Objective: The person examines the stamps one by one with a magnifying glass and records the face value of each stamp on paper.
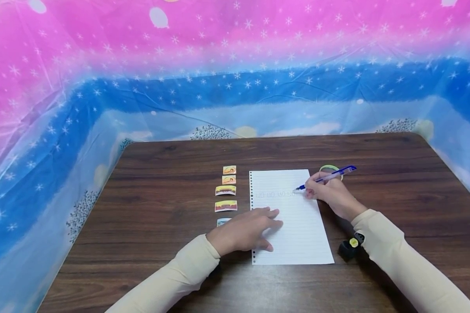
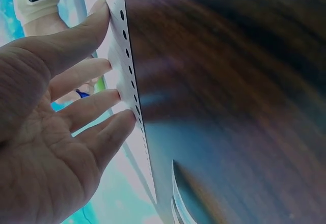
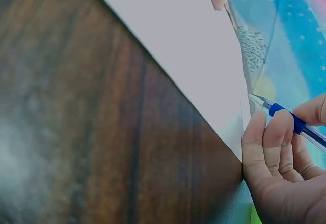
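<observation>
A sheet of lined paper (image 1: 290, 234) with punched holes down its left side lies on the wooden table. Faint handwriting runs in one row across its upper part. My right hand (image 1: 333, 193) pinches a blue pen (image 1: 337, 174), its tip at the right end of that row. In the right wrist view, the pen (image 3: 293, 119) sits between thumb and fingers, with the other fingers curled at the paper's edge. My left hand (image 1: 246, 230) rests on the sheet's left part, fingers spread; the left wrist view shows its fingertips (image 2: 127, 119) on the paper near the holes.
Left of the paper, several small printed picture cards (image 1: 226, 205) stand in a column, the nearest partly hidden by my left hand. A roll of tape (image 1: 329, 167) lies behind my right hand. Patterned cloth (image 1: 235, 87) hangs beyond the table (image 1: 160, 195).
</observation>
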A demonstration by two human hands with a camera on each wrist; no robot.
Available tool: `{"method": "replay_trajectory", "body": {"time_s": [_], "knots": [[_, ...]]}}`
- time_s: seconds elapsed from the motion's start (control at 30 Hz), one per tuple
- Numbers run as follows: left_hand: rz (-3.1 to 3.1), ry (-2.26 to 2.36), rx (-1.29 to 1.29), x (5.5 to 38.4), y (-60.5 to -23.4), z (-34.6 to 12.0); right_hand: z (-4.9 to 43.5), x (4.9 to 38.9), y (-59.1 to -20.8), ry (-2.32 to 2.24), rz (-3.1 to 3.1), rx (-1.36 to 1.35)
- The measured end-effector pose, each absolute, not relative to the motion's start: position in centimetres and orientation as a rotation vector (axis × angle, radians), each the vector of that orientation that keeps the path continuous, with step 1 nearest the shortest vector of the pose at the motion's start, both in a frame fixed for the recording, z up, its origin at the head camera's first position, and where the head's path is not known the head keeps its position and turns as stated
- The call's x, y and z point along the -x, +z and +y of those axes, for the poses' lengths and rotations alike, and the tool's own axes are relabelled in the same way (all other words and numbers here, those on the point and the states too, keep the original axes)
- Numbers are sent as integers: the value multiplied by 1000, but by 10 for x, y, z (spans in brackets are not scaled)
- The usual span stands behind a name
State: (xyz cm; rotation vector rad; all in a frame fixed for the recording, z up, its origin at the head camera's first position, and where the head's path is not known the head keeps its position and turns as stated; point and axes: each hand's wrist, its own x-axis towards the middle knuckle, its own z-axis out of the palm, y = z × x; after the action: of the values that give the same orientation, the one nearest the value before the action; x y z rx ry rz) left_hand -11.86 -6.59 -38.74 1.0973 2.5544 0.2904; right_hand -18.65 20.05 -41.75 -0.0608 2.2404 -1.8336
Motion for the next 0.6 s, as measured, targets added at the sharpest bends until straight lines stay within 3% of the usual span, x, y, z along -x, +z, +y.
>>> {"method": "replay_trajectory", "body": {"time_s": [0.6], "knots": [[2632, 513, -1099, 133, -369, -85, 212, 181, -411, -1843, 2254, 36]]}}
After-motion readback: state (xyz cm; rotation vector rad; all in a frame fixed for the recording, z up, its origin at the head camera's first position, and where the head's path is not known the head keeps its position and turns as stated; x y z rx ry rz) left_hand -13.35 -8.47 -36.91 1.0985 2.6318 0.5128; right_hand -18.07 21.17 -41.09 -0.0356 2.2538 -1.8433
